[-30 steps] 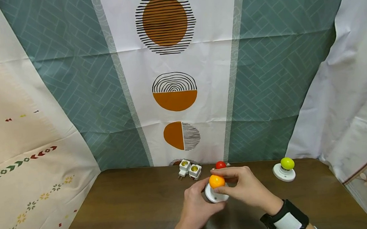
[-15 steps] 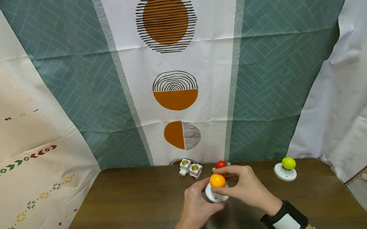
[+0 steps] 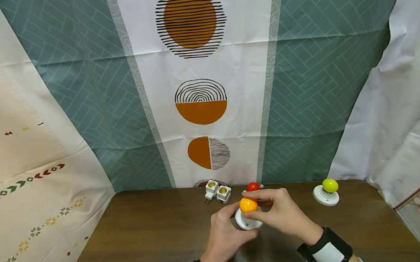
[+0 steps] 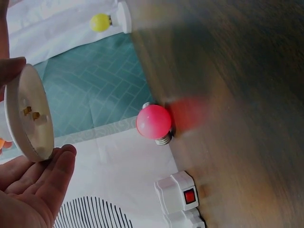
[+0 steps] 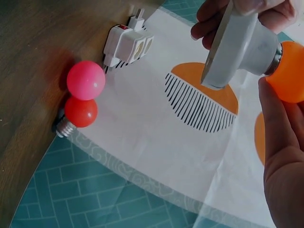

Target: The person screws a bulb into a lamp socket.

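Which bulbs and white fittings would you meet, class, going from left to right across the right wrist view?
Red bulb and pink bulb, overlapping → white plug adapters → white lamp base → orange bulb.

The bulb (image 3: 248, 205) was bright orange and its holder (image 3: 248, 224) plain white, with brassy contacts (image 4: 32, 113) on the underside. Another bulb (image 3: 330, 185), yellow-green, sat on a white base (image 3: 325, 199); two more were red (image 3: 253, 186) and hot pink (image 5: 86, 80). The adapters (image 3: 223, 194) were white with yellowish sockets, one showing a red switch (image 4: 189, 196). The bench (image 3: 147, 226) was dark brown. Teal cloth (image 3: 87, 75) bore a pale brick-like line pattern; its white centre panel (image 3: 245, 66) carried rust-brown rounds with black stripes and arcs. The left-hand cloth (image 3: 23, 154) was cream, dotted with green, red and yellow motifs. The wristband (image 3: 336, 238) was black with a white patch (image 3: 329, 256).
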Tool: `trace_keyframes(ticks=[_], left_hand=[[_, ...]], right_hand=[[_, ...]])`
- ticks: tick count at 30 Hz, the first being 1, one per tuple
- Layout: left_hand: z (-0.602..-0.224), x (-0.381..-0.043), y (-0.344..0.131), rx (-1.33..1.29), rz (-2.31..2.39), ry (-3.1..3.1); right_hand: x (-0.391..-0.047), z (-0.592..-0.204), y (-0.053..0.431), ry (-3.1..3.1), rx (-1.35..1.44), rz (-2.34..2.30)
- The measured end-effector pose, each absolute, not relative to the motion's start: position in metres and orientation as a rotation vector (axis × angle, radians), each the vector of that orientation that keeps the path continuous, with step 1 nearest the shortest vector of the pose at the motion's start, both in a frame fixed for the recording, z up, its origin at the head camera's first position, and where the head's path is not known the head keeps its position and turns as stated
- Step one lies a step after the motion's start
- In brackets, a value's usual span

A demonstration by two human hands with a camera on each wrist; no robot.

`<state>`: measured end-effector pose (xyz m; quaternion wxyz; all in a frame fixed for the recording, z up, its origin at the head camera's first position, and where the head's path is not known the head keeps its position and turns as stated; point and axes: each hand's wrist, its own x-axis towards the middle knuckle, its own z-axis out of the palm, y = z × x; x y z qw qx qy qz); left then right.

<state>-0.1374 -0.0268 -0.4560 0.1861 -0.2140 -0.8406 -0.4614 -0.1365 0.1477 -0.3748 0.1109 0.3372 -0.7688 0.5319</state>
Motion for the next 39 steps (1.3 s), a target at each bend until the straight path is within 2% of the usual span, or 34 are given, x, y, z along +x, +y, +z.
trace_keyframes(ticks=[3,10,17,21,28,39], left_hand=[[-0.456,-0.137,-0.026,-0.594,-1.308,-2.373],[-0.456,-0.137,-0.027,-0.577,-1.318,-2.416],[-0.456,-0.139,-0.028,-0.558,-1.267,-2.458],[-0.458,-0.138,-0.028,-0.563,-1.246,-2.442],[-0.457,-0.139,-0.03,-0.597,-1.265,-2.423],[-0.455,-0.141,-0.032,-0.612,-1.267,-2.403]], right_hand=[[-0.132,-0.371,0.145,-2.261,0.933,1.563],[-0.145,-0.399,0.148,-2.27,0.851,1.548],[-0.134,-0.378,0.145,-2.281,0.821,1.566],[-0.137,-0.381,0.147,-2.312,0.812,1.572],[-0.15,-0.398,0.154,-2.339,0.861,1.549],[-0.152,-0.394,0.157,-2.368,0.923,1.513]])
